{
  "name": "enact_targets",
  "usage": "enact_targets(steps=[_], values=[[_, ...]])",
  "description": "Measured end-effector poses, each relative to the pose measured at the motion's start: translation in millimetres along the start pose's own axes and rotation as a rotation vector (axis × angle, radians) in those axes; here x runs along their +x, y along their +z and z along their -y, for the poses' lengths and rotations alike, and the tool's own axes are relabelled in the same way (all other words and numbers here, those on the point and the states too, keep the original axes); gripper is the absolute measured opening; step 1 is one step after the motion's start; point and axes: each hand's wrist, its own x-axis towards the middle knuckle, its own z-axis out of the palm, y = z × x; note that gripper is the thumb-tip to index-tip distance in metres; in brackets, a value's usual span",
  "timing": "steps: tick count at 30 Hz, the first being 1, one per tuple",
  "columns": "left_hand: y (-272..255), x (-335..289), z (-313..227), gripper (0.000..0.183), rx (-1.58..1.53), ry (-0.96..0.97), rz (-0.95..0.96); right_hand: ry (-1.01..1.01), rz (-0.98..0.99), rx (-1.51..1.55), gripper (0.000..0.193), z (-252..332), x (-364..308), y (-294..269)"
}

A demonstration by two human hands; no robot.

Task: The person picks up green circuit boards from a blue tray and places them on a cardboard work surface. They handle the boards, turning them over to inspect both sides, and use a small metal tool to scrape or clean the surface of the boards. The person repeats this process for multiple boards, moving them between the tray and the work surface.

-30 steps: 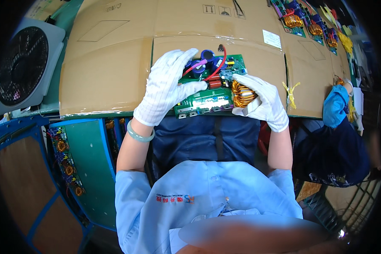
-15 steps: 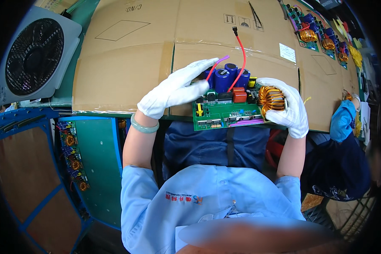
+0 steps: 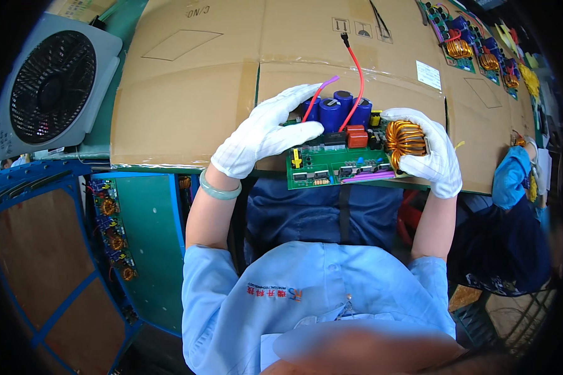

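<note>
A green circuit board point(image 3: 316, 177) is held at the front edge of the cardboard-covered table. It carries blue cylindrical capacitors point(image 3: 330, 116), orange-red box-shaped parts point(image 3: 356, 136) and a copper-wound coil point(image 3: 404, 139). My right hand point(image 3: 443, 156), in a white glove, wraps round the coil at the board's right end. My white-gloved left hand point(image 3: 256, 134) grips the left end, thumb over the parts and fingers behind the capacitors. Beside its fingers a red wire with a purple tip point(image 3: 319, 99) sticks up. A longer red wire point(image 3: 358, 69) with a black end rises from the middle.
Several similar boards point(image 3: 460, 49) lie at the far right, and more stand in a rack point(image 3: 111, 231) at lower left. A grey fan point(image 3: 53, 87) stands at far left. Black tweezers point(image 3: 379, 20) lie at the back. Another person's blue sleeve point(image 3: 510, 178) is at right.
The board has tilted slightly, and its front edge sits a little higher in the picture. My left thumb has moved right, further over the board. Both hands stay at its ends.
</note>
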Motion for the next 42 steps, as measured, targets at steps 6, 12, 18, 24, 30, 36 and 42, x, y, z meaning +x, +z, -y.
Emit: enact_targets(steps=[6,12,18,24,30,36,42], values=[[-6.2,-7.0,15.5,0.045,-0.381,0.006,-0.278,0.032,0.025,0.034,0.059,4.7,3.5,1.1],[-16.2,-30.5,-4.4,0.04,-0.457,0.026,-0.547,0.042,0.016,0.004,0.058,3.4,1.7,1.6],[-19.1,-48.4,-26.4,0.056,-0.212,0.093,-0.544,0.044,0.015,0.015,0.055,6.2,1.8,2.6],[-5.7,-47.9,-70.5,0.088,0.25,0.263,-0.208,0.059,0.013,0.041,0.054,6.6,3.9,1.2],[4.7,-32.8,-61.4,0.096,0.288,0.145,-0.178,0.014,0.013,-0.023,0.054,5.5,3.5,1.2],[5.2,-31.5,-52.0,0.094,0.275,0.126,-0.187,0.049,0.018,0.011,0.054,7.6,3.5,1.0],[10.6,-31.3,-40.2,0.083,0.219,0.164,-0.198,0.042,0.027,-0.008,0.054,4.6,2.7,0.8]])
